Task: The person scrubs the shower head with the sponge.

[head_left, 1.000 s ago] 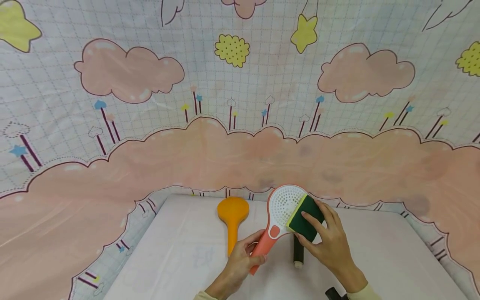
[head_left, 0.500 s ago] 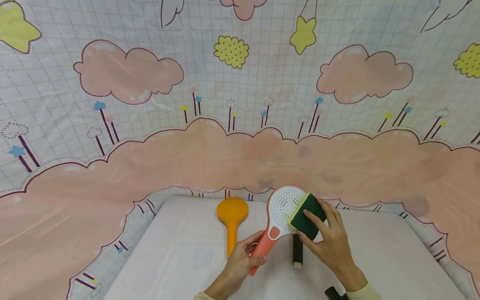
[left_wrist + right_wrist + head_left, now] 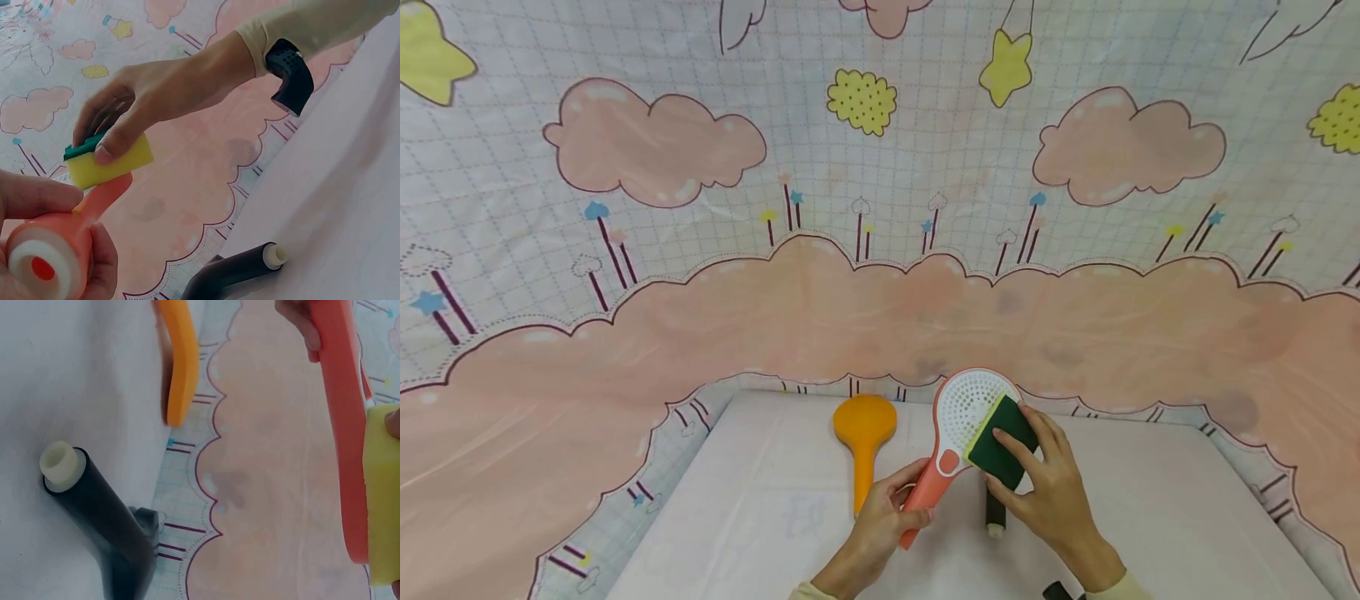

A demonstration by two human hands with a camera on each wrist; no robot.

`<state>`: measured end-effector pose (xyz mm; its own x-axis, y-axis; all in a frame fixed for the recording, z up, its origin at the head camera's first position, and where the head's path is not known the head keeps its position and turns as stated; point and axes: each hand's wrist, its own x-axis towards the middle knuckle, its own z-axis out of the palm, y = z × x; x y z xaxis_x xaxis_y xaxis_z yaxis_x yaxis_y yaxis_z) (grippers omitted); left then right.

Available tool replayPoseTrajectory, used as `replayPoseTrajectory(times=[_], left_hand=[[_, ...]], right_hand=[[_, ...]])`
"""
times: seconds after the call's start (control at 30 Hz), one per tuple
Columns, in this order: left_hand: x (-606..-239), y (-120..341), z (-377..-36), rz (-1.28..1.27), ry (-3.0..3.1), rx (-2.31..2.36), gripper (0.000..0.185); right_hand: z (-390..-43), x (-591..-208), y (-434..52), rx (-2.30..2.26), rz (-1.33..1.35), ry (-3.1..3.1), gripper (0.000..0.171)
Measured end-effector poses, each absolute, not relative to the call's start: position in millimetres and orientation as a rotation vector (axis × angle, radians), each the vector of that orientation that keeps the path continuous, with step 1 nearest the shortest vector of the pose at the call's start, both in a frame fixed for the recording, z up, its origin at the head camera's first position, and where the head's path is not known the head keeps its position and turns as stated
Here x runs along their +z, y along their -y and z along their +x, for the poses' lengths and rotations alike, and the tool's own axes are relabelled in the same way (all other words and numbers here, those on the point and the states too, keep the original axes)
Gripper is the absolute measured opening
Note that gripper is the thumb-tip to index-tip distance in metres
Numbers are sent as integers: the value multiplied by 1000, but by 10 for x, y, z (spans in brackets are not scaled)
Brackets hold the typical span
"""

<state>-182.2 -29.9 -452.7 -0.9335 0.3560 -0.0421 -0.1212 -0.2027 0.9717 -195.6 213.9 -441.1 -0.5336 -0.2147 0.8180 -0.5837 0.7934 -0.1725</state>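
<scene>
My left hand (image 3: 880,525) grips the coral handle of a white perforated strainer spoon (image 3: 964,410) and holds it tilted above the table; the handle end (image 3: 47,262) fills the left wrist view. My right hand (image 3: 1037,483) pinches a green-and-yellow sponge (image 3: 1000,442) and presses it against the spoon's lower right rim. In the left wrist view the thumb lies on the sponge's yellow side (image 3: 109,162). The right wrist view has the coral spoon edge (image 3: 344,425) beside the yellow sponge (image 3: 382,500).
An orange spatula (image 3: 865,442) lies on the white table (image 3: 760,517) left of my hands. A black utensil handle with a cream tip (image 3: 996,512) lies under my right hand. A cartoon cloud backdrop (image 3: 850,292) rises behind the table.
The right hand has slid the sponge down and left along the spoon's rim, toward the handle. The left hand has kept the spoon nearly still.
</scene>
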Motion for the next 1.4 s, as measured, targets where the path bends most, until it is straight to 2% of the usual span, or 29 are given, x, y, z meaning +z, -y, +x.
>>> replayPoseTrajectory(times=[0.3, 0.97, 1.4], left_hand=[[-4543, 311, -1819, 243, -1769, 2177, 67], [-4538, 327, -1764, 288, -1772, 2150, 63], [-4519, 297, -1799, 245, -1786, 2126, 65]], right_hand=[[-1938, -4416, -2100, 511, 616, 2113, 57], [-2032, -4305, -2231, 557, 536, 2119, 68], [-2063, -4370, -2123, 569, 591, 2051, 61]])
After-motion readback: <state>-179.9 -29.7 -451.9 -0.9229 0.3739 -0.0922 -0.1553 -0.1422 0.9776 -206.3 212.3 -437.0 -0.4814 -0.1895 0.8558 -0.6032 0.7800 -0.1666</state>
